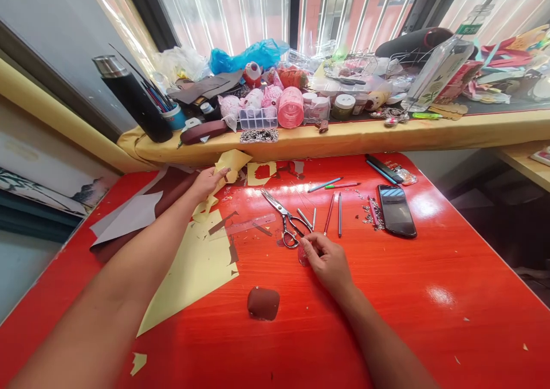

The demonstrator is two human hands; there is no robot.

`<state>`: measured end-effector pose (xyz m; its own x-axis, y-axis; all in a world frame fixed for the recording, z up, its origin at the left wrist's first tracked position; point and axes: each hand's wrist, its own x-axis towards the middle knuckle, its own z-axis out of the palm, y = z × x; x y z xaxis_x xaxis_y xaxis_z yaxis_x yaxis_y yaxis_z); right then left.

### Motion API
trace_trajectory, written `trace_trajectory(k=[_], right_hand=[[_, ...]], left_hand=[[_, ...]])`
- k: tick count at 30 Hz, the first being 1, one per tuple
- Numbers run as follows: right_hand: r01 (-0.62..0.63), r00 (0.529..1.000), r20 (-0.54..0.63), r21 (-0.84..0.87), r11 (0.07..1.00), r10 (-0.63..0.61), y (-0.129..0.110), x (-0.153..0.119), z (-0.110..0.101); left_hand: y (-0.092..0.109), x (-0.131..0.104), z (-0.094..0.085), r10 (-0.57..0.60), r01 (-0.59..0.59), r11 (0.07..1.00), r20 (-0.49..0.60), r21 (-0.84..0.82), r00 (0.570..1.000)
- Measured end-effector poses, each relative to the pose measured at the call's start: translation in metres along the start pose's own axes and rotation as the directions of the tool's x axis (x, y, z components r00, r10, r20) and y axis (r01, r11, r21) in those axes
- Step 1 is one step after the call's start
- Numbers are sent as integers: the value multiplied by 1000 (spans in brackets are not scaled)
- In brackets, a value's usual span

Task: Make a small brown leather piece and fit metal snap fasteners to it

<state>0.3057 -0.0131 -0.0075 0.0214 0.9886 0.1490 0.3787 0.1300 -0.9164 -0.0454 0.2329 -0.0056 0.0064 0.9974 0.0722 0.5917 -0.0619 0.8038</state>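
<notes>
My left hand (208, 183) reaches to the far left part of the red table, its fingers closed on a piece of yellow paper (234, 164). Closer to the middle, my right hand (326, 260) pinches a small reddish round piece (303, 255) beside the handles of the metal scissors (281, 210). A brown rounded piece (263, 303) lies on the table in front. The large yellow sheet (195, 268) lies partly under my left forearm, with brown scraps and a clear ruler (251, 224) at its edge.
Pens (340, 214), small metal parts and a black phone (397, 210) lie to the right. Folded brown and grey sheets (133, 217) are at the left. The windowsill holds a black thermos (133, 99), jars (291, 108), a plastic bottle (438, 74) and bags.
</notes>
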Motion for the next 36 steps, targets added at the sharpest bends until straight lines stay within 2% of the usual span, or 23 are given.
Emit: trace_trajectory(k=[4,8,14,22,28,32,36], right_hand=[[14,1000,-9,-20,1000,-14,-1,0,-1],[-8,1000,3,-19,1000,8,-1,1,0],[-21,1000,1,1,1000,21,2,0,3],[-19,1000,-2,24,1000,19,2,1,4],[-32,999,-5,32,999,33,1,2,6],[-74,997,9,33,997,74,0,1,7],[-86,996,2,3,996,86,0,2,7]], left_hand=[[-3,3,1,-21,23,999,28,-48,999],[-6,5,-1,-9,10,1000,55,-15,998],[-6,5,1,49,-63,988,98,144,994],[-1,0,9,159,-195,912,128,361,979],[-1,-4,15,168,-275,715,224,643,960],[5,-9,17,146,-296,682,272,668,951],[13,-13,18,113,-274,632,263,725,958]])
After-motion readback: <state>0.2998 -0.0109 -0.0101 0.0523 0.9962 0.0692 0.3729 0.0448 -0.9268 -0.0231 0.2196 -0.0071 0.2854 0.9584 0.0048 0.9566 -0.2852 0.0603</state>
